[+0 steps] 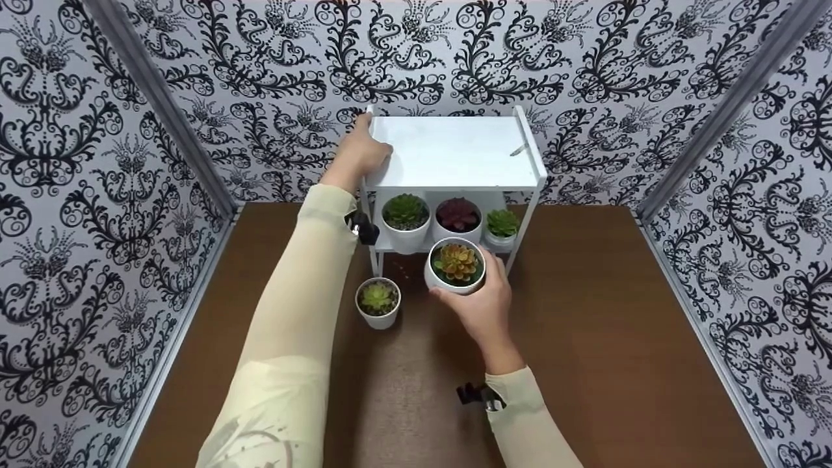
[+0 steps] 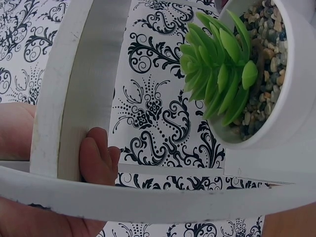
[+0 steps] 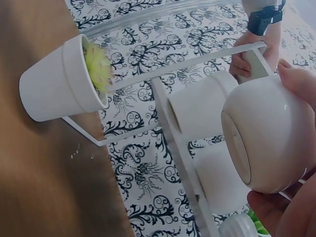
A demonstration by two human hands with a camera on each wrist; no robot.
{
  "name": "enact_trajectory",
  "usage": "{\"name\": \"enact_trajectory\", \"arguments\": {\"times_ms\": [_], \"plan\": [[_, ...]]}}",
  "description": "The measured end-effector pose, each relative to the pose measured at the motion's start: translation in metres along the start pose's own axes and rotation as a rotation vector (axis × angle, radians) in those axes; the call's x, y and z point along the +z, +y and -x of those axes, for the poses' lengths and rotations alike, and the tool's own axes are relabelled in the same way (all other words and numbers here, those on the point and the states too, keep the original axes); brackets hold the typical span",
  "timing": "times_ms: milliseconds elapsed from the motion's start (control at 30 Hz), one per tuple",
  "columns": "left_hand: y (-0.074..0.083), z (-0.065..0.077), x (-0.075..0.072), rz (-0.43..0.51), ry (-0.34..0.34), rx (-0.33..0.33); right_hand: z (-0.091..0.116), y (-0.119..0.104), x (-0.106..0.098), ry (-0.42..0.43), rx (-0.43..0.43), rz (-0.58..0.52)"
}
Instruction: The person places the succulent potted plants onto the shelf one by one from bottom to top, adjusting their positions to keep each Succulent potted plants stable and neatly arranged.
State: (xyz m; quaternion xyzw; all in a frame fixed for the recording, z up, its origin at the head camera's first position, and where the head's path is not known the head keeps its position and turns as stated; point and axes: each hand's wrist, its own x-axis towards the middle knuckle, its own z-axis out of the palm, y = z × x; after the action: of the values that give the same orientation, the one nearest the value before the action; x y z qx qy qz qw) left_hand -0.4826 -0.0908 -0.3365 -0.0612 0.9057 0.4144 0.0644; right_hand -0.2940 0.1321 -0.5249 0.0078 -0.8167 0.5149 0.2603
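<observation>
My left hand (image 1: 364, 153) grips the left end of the white shelf rack's top board (image 1: 455, 149), thumb on top; in the left wrist view its fingertips (image 2: 96, 155) curl under the board. With my right hand (image 1: 484, 302) I hold a round white pot with an orange succulent (image 1: 456, 261), raised off the table in front of the rack. The right wrist view shows thumb and fingers around the pot's smooth side (image 3: 269, 133). A tapered white pot with a yellow-green succulent (image 1: 378, 302) stands on the table, left of the held pot.
On the rack's lower shelf stand a green succulent pot (image 1: 405, 221), a dark red succulent pot (image 1: 457, 220) and a small green succulent pot (image 1: 502, 227). The brown table (image 1: 585, 325) is bounded by patterned walls (image 1: 416, 52). A mark (image 1: 519, 150) shows on the top board.
</observation>
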Motion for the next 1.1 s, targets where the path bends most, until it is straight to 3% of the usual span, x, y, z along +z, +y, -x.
{"name": "enact_trajectory", "arguments": {"times_ms": [667,1100], "plan": [[-0.001,0.001,0.0,0.018,-0.009,-0.009,-0.01,-0.015,-0.017,0.054,-0.016,0.01],[-0.001,0.001,0.0,0.03,-0.011,-0.003,-0.017,-0.022,-0.027,0.045,0.022,0.015]]}}
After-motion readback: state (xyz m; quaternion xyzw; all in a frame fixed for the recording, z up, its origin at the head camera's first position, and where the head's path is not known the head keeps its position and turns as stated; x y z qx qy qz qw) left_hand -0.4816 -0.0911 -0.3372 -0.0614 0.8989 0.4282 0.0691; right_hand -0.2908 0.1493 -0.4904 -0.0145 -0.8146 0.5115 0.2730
